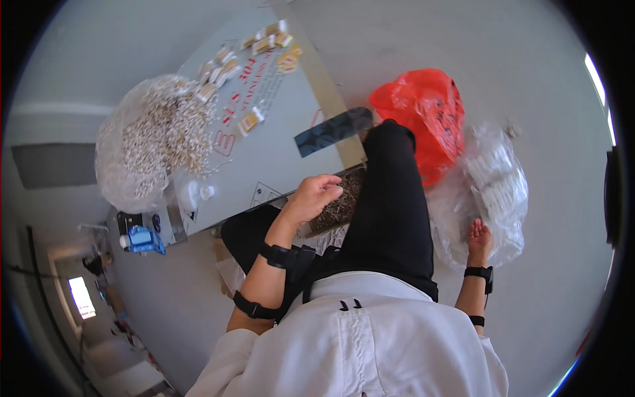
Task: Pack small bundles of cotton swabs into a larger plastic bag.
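My left hand (pixel 317 198) hovers over my lap beside the table's near corner. Its fingers point right, the thumb stands a little apart, and nothing shows between them. Under it, partly hidden by the hand and my leg, is a container of small brownish bits (pixel 342 198). Out to the right, my right hand (pixel 479 239) is at the near edge of a clear plastic bag (pixel 456 218). Its fingers look loosely bent, with no object visible in them. White packs (pixel 499 192) lie inside that bag.
On the grey table (pixel 218 175) rest a big clear bag of cotton swabs (pixel 162 135), small yellow-labelled packs (pixel 251 122) and a dark patterned strip (pixel 333 131) overhanging the edge. A red plastic bag (pixel 426 119) lies beyond my knee. A blue-and-white bottle (pixel 141 239) stands left.
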